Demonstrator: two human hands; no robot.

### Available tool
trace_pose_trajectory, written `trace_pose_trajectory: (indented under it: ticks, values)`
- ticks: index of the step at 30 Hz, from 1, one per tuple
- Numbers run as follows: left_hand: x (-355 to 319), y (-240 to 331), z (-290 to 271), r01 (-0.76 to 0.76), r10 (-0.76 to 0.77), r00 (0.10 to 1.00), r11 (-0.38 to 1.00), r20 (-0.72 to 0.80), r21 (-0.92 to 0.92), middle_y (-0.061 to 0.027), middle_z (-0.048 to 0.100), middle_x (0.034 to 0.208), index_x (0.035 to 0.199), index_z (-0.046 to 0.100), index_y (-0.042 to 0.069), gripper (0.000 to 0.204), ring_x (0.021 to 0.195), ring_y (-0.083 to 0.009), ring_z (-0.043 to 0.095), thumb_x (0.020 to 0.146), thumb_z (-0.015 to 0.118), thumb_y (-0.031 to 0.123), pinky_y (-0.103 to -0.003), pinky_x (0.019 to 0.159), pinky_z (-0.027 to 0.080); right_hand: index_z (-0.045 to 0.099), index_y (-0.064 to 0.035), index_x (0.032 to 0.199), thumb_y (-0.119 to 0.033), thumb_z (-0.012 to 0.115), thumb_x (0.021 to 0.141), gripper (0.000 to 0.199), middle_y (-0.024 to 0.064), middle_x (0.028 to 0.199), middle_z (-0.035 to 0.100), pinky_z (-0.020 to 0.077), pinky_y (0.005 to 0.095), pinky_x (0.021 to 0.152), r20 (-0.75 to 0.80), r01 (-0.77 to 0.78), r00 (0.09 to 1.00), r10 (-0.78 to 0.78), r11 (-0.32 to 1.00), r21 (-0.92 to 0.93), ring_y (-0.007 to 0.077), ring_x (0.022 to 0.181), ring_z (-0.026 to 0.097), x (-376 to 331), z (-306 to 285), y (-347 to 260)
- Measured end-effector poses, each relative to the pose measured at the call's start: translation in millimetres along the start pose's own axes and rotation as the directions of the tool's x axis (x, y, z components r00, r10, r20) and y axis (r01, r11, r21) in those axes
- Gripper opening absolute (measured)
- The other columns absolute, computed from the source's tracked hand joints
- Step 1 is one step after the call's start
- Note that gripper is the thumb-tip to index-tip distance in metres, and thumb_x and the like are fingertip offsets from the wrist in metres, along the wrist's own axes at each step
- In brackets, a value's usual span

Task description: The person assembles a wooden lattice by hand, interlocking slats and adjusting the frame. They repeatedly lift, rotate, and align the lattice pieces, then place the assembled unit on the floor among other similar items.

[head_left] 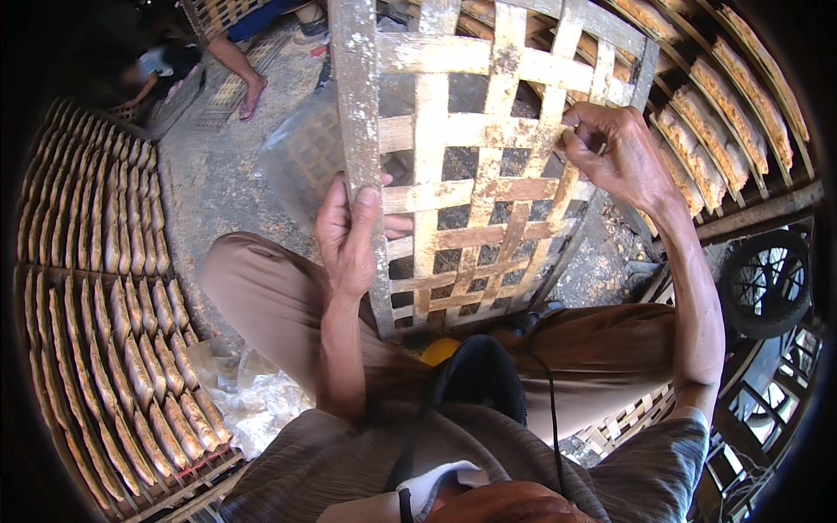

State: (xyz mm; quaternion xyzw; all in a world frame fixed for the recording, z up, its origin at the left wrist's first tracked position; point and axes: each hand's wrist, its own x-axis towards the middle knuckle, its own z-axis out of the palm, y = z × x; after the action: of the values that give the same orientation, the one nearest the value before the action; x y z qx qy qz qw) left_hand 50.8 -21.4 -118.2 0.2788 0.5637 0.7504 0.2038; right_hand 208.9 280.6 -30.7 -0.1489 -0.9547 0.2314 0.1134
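A woven bamboo rack [436,131] with a worn wooden frame stands tilted up in front of me, between my knees. My left hand [349,231] grips its left frame bar, thumb on the near face and fingers reaching behind through the lattice. At the upper right of the weave is my right hand [610,152], its fingers curled into a pinch against the strips. Whatever lies between those fingertips is too small or hidden to name. Pale strips cross darker brown ones lower in the lattice, with square gaps between them.
Racks of orange-brown slabs [131,349] line the left side, and more slabs [715,131] lean at the upper right. Crumpled clear plastic [253,392] lies by my left thigh. A spoked wheel [767,283] is at far right. Another person's bare foot [253,96] rests on the concrete floor [205,174].
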Motion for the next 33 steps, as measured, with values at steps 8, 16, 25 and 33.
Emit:
trace_pose_trajectory:
  ticks: [8,16,25,33]
  values:
    - [0,0,2,0.009,-0.01,1.0,0.999,0.014,0.054,-0.0155,0.067,0.121,0.129,0.055,-0.002,0.033,0.074,-0.0226,0.076,0.109,0.054,0.025,-0.03,0.062,0.064,0.075,-0.0054,0.087,-0.011,0.067,0.089,0.01,0.0063,0.063,0.068,0.0497,0.0334,0.054,-0.008,-0.079,0.997,0.08,0.996,0.026,0.0117,0.053,0.056,-5,-4,-13]
    - [-2,3,6,0.003,-0.004,1.0,0.999,0.016,0.048,-0.0148,0.067,0.114,0.124,0.055,-0.003,0.032,0.073,-0.0202,0.075,0.109,0.054,0.025,-0.03,0.063,0.063,0.073,-0.0042,0.08,-0.008,0.066,0.082,0.008,0.0086,0.058,0.066,0.056,0.0385,0.058,-0.111,-0.006,0.994,-0.012,0.987,-0.159,0.0173,0.052,0.064,0,8,-15]
    - [-1,-4,4,-0.029,0.031,0.999,0.994,-0.02,0.107,-0.0132,0.067,0.118,0.124,0.056,-0.002,0.03,0.074,-0.0203,0.075,0.11,0.053,0.024,-0.03,0.062,0.063,0.071,-0.0043,0.08,-0.004,0.059,0.078,0.013,0.0072,0.055,0.065,0.0501,0.0328,0.046,-0.206,0.166,0.96,-0.188,0.979,-0.119,0.0133,0.045,0.057,7,29,6]
    - [0,-9,5,-0.018,0.023,0.999,0.994,-0.048,0.108,-0.0133,0.07,0.1,0.125,0.057,-0.001,0.031,0.07,-0.0196,0.075,0.111,0.049,0.025,-0.028,0.059,0.062,0.075,-0.0055,0.108,-0.021,0.068,0.1,0.019,0.0146,0.076,0.075,0.0585,0.0363,0.054,-0.045,0.018,0.999,-0.017,0.999,0.042,0.0182,0.057,0.068,3,17,13]
